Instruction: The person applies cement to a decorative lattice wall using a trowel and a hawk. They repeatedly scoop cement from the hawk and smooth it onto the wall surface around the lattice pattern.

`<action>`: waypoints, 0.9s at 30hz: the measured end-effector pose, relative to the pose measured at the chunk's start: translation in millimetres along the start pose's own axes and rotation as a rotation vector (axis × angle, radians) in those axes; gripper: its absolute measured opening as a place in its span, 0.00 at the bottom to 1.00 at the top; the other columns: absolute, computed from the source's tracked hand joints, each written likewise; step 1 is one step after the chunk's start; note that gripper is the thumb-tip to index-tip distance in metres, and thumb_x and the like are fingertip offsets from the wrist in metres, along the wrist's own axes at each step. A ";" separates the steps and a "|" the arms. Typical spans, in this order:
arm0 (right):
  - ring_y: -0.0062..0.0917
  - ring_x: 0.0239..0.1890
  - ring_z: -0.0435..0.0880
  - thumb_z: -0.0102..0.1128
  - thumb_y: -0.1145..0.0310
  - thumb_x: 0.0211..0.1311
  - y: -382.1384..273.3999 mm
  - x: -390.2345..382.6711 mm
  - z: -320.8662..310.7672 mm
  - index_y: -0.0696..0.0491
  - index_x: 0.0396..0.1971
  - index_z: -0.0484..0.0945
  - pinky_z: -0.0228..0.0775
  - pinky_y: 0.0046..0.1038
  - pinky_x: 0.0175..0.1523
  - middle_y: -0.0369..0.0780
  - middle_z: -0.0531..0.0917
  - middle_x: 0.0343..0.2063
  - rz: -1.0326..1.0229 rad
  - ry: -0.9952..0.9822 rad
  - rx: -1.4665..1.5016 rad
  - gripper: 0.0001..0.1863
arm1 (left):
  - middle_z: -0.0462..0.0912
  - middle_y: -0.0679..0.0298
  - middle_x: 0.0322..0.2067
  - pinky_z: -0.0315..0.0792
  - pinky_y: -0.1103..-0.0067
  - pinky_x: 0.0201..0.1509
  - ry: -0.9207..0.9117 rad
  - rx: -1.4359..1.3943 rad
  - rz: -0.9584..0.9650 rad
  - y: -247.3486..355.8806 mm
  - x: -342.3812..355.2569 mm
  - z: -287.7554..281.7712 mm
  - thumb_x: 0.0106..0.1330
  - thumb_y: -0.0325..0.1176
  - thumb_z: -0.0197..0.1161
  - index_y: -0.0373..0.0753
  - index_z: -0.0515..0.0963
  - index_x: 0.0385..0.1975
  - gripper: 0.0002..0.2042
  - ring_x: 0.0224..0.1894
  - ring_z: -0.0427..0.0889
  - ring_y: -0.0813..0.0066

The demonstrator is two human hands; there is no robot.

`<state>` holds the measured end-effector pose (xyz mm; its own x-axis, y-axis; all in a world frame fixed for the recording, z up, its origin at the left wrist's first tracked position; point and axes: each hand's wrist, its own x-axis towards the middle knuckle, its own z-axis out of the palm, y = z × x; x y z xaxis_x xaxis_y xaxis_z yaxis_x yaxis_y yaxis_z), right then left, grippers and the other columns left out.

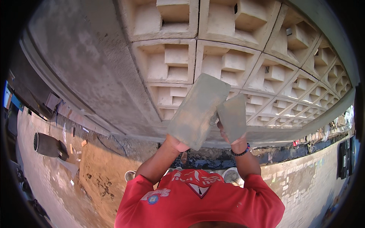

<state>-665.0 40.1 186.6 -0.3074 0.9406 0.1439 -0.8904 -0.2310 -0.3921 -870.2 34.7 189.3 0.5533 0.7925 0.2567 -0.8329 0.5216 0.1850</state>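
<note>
1. My right hand holds the small board, fingers showing along its left edge.
2. My left hand holds the big board from beneath; most of its fingers are hidden, so I cannot tell how they curl.
3. Both grey boards stand between me and the far blocks, tilted, their edges close; I cannot tell whether they touch.
4. The step in hand, I judge, is bringing the pair together before the wall. The next move calls for a steady big board and a turned right wrist.
5. Farther left, bare plaster; near left, sand and a dark barrel.
</note>
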 end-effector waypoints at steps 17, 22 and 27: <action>0.25 0.30 0.72 0.54 0.64 0.60 -2.5 -38.4 -60.7 0.58 0.45 0.71 0.71 0.19 0.28 0.41 0.76 0.32 -0.019 0.110 -0.022 0.17 | 0.73 0.55 0.51 0.72 0.70 0.51 0.279 0.582 0.258 3.5 -18.2 -23.0 0.59 0.33 0.55 0.37 0.70 0.52 0.20 0.49 0.75 0.63; 0.21 0.38 0.80 0.56 0.67 0.61 -59.8 -30.4 6.1 0.62 0.49 0.69 0.73 0.21 0.43 0.42 0.79 0.40 -0.358 0.044 -0.710 0.19 | 0.71 0.56 0.54 0.70 0.68 0.56 0.109 0.159 0.034 11.0 -18.9 3.6 0.66 0.36 0.51 0.36 0.65 0.56 0.20 0.53 0.73 0.63; 0.16 0.36 0.77 0.56 0.68 0.61 -66.5 -21.2 29.8 0.63 0.47 0.71 0.69 0.18 0.40 0.39 0.80 0.35 -0.325 0.101 -1.082 0.17 | 0.74 0.55 0.51 0.73 0.69 0.53 0.316 0.165 -0.005 -2.1 -10.1 -0.2 0.66 0.35 0.51 0.35 0.66 0.55 0.19 0.50 0.76 0.64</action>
<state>-609.2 28.1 236.7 -0.0423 0.9440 0.3272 -0.1500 0.3178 -0.9362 -874.0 25.7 186.2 0.5049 0.8620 -0.0463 -0.8025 0.4884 0.3427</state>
